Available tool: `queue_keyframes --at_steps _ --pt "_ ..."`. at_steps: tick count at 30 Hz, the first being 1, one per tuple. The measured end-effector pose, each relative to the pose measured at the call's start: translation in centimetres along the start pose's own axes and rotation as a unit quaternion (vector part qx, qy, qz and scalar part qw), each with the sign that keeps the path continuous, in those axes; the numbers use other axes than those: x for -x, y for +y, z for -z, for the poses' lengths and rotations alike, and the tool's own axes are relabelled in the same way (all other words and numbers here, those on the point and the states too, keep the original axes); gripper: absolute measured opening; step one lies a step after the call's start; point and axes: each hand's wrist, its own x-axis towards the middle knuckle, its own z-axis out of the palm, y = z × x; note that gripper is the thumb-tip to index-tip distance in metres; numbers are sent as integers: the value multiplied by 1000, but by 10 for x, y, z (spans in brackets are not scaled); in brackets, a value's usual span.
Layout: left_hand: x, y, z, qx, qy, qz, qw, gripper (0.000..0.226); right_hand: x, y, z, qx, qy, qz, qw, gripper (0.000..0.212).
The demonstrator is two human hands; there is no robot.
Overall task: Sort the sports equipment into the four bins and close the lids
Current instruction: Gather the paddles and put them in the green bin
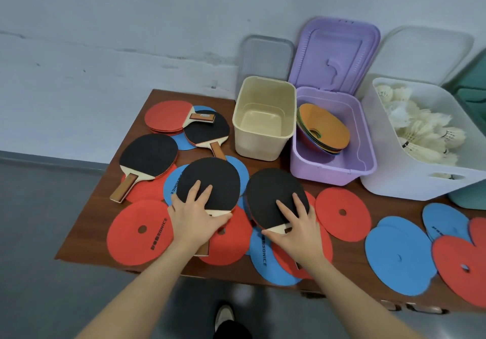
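My left hand (196, 215) grips a black-faced table tennis paddle (210, 178) at its neck, fingers spread on the rubber. My right hand (297, 223) holds a second black paddle (273, 194) the same way. Both paddles lie on flat red and blue discs such as a red disc (136, 233). Three more paddles rest at the table's far left, one black (148, 154), one red (165, 117). The cream bin (263, 144) is empty. The purple bin (331, 167) holds stacked coloured cones. The white bin (389, 180) holds shuttlecocks.
A teal bin (470, 196) shows at the right edge. Open lids lean on the wall behind the bins, one purple lid (334, 54). More discs, such as a blue disc (394, 254), cover the brown table (86, 223) at the right. My shoe is on the grey floor below.
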Motion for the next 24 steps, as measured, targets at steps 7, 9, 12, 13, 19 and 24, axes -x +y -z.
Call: queue_keyframes --at_steps 7,9,12,13,19,24 --pt "39 55 15 55 86 -25 994 88 23 29 46 -38 105 76 991 79" --pt "51 76 19 66 101 -37 992 87 30 42 63 -48 126 82 987 80" --pt "70 110 22 76 119 -53 989 87 40 65 92 -74 158 85 981 81" --pt "76 122 23 80 128 -60 987 86 43 73 102 -81 168 84 979 81" --pt "105 195 25 140 190 -94 967 92 60 125 158 -100 224 97 965 81" --pt "110 251 34 147 224 -131 954 94 54 156 206 -114 278 98 949 81"
